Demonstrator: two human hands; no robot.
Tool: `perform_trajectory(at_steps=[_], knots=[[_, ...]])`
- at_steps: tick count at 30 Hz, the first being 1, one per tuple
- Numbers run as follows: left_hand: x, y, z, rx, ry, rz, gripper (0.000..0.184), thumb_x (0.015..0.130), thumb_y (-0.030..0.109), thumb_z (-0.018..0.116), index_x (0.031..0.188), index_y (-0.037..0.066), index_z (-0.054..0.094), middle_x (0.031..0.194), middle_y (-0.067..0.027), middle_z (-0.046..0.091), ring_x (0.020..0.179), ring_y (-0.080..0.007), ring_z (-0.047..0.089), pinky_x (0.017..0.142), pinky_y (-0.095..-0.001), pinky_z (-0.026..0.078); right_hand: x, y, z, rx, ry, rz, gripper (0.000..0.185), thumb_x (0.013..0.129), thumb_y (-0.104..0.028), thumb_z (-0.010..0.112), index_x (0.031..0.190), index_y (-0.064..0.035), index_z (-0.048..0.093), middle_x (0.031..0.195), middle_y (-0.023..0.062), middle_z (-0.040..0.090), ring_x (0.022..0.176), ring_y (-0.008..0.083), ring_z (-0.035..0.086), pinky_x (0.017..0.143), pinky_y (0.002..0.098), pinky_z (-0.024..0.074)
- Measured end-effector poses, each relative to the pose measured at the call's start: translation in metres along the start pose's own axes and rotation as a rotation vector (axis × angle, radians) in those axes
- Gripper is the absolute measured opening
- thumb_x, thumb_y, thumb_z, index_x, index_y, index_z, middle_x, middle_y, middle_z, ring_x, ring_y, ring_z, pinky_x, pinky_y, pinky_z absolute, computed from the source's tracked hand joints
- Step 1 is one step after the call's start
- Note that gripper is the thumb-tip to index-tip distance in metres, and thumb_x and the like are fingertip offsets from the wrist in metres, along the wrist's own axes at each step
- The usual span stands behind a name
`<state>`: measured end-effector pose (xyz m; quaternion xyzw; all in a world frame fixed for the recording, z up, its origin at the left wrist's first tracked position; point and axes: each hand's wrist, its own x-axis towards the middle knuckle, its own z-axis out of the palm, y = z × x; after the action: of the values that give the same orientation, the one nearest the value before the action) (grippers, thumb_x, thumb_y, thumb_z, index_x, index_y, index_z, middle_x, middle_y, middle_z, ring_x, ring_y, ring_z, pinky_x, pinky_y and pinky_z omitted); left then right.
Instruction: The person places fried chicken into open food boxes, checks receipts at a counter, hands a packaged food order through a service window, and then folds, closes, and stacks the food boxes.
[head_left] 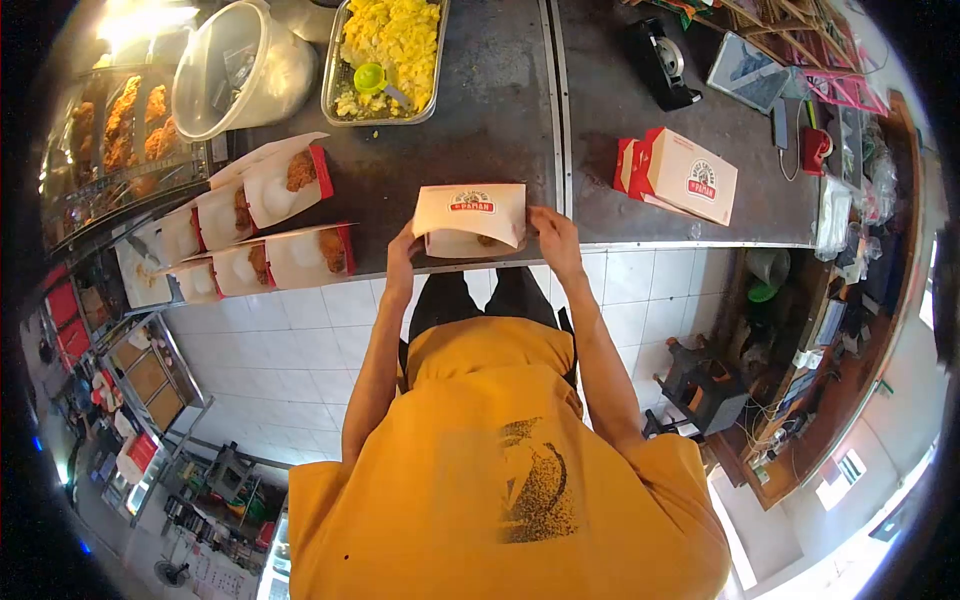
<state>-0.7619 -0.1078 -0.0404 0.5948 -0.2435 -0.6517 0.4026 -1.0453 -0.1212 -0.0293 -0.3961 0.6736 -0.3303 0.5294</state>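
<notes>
A cream cardboard food box (pixel 470 207) with a red and black printed logo sits at the table's front edge, right before me. Its lid is folded most of the way over, and a gap along the near side shows a bit of brown food inside. My left hand (pixel 401 248) grips the box's left side, the fingertips partly hidden. On the right side, my right hand (pixel 554 240) holds the box with bent fingers. To the left stand several open boxes (pixel 292 262) with white rice and fried chicken in them.
A tray of yellow scrambled egg (pixel 392 50) with a green scoop stands at the back, beside a clear plastic tub (pixel 225 75). Closed boxes (pixel 690 178), a tape dispenser (pixel 664 65) and a tablet (pixel 747 72) lie right. A lit chicken display (pixel 125 120) is far left.
</notes>
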Motion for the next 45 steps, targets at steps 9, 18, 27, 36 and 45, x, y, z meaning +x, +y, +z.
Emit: perform_trajectory(at_steps=[9,18,27,36,45], knots=[[0.003,0.005,-0.003,0.209,0.254,-0.096,0.041,0.099,0.031,0.055,0.129,0.003,0.063,0.125,-0.0082,0.065,0.114,-0.019,0.06,0.098,-0.0357,0.047,-0.002,-0.021,0.0,-0.182,0.017,0.093,0.04,0.092,-0.038,0.068,0.102,0.0,0.074,0.083,0.0172,0.073,0.078,0.024,0.07,0.072,0.035,0.0527],[0.02,0.126,0.017,1.027,0.212,0.808,0.039,0.085,-0.001,0.06,0.124,0.0,0.064,0.121,-0.0193,0.066,0.108,-0.0336,0.066,0.093,-0.0382,0.052,0.01,-0.037,-0.008,-0.276,0.018,0.075,0.035,0.094,-0.032,0.063,0.111,-0.0042,0.074,0.097,0.018,0.074,0.091,0.0306,0.072,0.081,0.0381,0.0534],[0.033,0.098,-0.009,1.176,-0.076,0.708,0.028,0.082,-0.001,0.064,0.109,-0.001,0.072,0.095,-0.0206,0.07,0.082,-0.0382,0.069,0.074,-0.0428,0.055,-0.004,-0.076,-0.022,-0.71,-0.032,-0.518,0.04,0.074,0.003,0.065,0.113,-0.0005,0.068,0.12,0.0174,0.067,0.107,0.0371,0.063,0.092,0.0418,0.0532],[0.006,0.026,0.004,0.629,0.208,0.347,0.028,0.091,0.004,0.067,0.118,-0.002,0.071,0.098,-0.0128,0.076,0.085,-0.011,0.069,0.075,-0.026,0.054,-0.016,0.003,0.009,-0.334,0.144,-0.27,0.051,0.073,0.014,0.06,0.12,-0.0019,0.053,0.106,0.024,0.068,0.095,0.0413,0.068,0.083,0.0449,0.0562],[0.008,0.001,0.007,0.53,0.2,0.276,0.04,0.087,0.004,0.071,0.126,-0.002,0.067,0.112,-0.0108,0.074,0.099,-0.0156,0.069,0.087,-0.0276,0.052,-0.016,0.014,0.02,-0.372,0.167,-0.298,0.041,0.084,0.007,0.064,0.122,0.0015,0.054,0.11,0.024,0.07,0.105,0.0309,0.072,0.085,0.0381,0.0579]])
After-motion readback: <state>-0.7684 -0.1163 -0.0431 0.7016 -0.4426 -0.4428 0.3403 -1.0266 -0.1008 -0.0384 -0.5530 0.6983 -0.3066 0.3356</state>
